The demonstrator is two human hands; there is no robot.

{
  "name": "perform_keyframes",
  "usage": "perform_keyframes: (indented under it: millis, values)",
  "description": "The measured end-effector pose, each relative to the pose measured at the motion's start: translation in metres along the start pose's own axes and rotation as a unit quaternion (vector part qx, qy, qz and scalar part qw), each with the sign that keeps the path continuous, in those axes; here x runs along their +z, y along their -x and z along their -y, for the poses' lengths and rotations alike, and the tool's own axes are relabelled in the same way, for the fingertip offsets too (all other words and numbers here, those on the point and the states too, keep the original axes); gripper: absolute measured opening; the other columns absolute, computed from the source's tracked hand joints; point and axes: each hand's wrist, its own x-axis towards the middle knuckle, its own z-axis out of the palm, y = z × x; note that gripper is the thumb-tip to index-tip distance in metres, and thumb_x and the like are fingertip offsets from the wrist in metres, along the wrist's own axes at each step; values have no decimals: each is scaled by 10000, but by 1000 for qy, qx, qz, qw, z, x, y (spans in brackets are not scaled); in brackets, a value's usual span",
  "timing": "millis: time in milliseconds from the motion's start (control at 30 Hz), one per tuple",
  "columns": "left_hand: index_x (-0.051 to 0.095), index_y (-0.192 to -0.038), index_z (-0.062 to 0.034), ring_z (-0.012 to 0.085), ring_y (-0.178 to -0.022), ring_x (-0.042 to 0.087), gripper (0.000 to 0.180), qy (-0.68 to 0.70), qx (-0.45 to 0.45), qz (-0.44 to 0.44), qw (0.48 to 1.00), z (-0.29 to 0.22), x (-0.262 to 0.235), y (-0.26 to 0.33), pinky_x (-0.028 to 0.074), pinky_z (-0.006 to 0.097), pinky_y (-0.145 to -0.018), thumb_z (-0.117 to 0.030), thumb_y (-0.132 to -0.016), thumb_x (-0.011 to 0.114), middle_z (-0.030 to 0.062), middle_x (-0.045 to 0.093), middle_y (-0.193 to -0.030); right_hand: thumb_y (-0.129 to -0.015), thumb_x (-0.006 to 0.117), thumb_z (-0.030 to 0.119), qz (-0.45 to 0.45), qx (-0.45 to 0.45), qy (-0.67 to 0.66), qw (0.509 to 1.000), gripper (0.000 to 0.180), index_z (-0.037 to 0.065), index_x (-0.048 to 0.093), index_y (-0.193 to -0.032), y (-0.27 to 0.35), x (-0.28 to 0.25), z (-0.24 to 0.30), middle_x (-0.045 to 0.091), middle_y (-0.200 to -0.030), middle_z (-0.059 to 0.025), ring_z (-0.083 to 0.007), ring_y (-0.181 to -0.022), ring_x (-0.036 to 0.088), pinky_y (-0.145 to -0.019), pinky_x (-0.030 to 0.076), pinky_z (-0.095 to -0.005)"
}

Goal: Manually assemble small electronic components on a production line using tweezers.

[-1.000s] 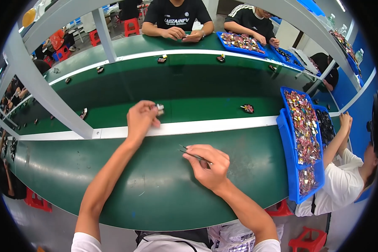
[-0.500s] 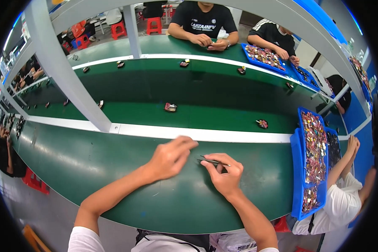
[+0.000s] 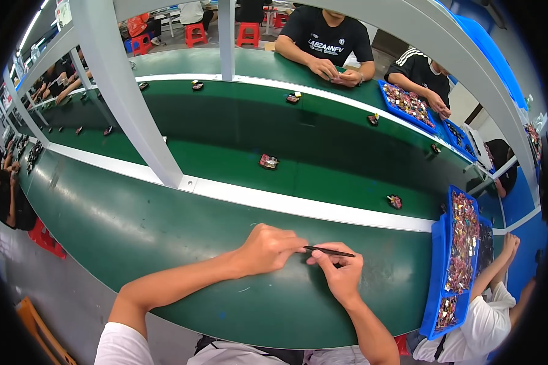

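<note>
My right hand (image 3: 341, 272) is closed round dark, slim tweezers (image 3: 332, 250), held like a pen with their tips pointing left. The fingers of my left hand (image 3: 268, 249) are pressed together and meet the tweezers' tips. Whatever the left fingers pinch there, if anything, is too small or hidden to make out. Both hands are over the green worktop (image 3: 164, 243), near its middle.
Beyond a white rail (image 3: 298, 205), a green conveyor belt carries small dark-and-red parts (image 3: 268, 161), spaced apart. Blue trays (image 3: 439, 274) heaped with small colourful parts stand at the right. A grey post (image 3: 128, 103) rises at the left. Co-workers sit across and at both sides.
My left hand has come to the tweezers' tips; before, it was apart and blurred. The tweezers' tips now look closed together. The whole view has shifted and tilted.
</note>
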Motion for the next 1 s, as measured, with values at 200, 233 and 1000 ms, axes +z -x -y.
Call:
perform_keyframes:
  millis: [200, 233, 1000]
  values:
    - [761, -908, -24, 248, -572, 651, 116, 35, -55, -35, 997, -4, 1, -2, 492, 325, -504, 11, -798, 763, 114, 709, -733, -804, 822, 7, 59, -77, 132, 986, 225, -4, 755, -1019, -1, -16, -1, 734, -772, -25, -19, -468, 419, -451, 333, -202]
    - [766, -917, -18, 233, -576, 656, 114, 43, -93, -40, 994, -3, 1, -3, 491, 319, -507, 8, -806, 762, 115, 715, -739, -794, 826, 6, 46, -89, 131, 986, 245, 14, 755, -1029, -2, -13, 6, 735, -781, -20, -21, -466, 409, -450, 330, -207]
    - [754, -1030, 62, 93, -515, 590, 150, 185, -318, -76, 927, -12, 4, -17, 429, 245, -449, 4, -896, 720, 95, 726, -794, -843, 765, -49, 28, 18, -7, 999, 266, 13, 718, -1098, 0, -26, 3, 758, -919, -52, 17, -500, 378, -460, 317, -180]
